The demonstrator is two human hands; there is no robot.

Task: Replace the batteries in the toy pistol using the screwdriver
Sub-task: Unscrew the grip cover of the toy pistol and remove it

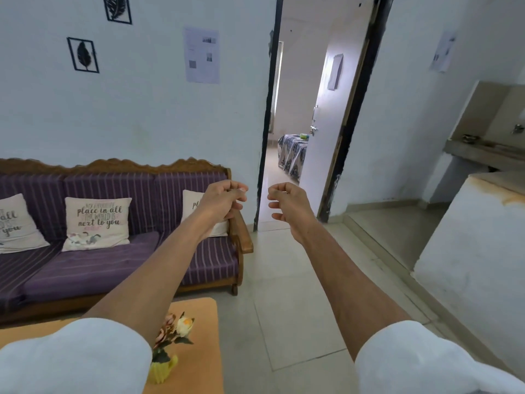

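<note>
Reaching out at arm's length, the left hand (224, 201) and right hand (287, 204) hang in the air with fingers loosely curled, holding nothing. Neither toy pistol nor screwdriver is in view, so where they lie cannot be told. By judgement, such a toy is light, hard plastic, best gripped by the handle, and its small screws are easily lost. At 7 o'clock an orange table (199, 365) bears a flower vase (166, 356); a purple sofa (113, 263) sits at 9, an open doorway (312, 115) at 12, pale floor tiles (298, 308) below.
</note>
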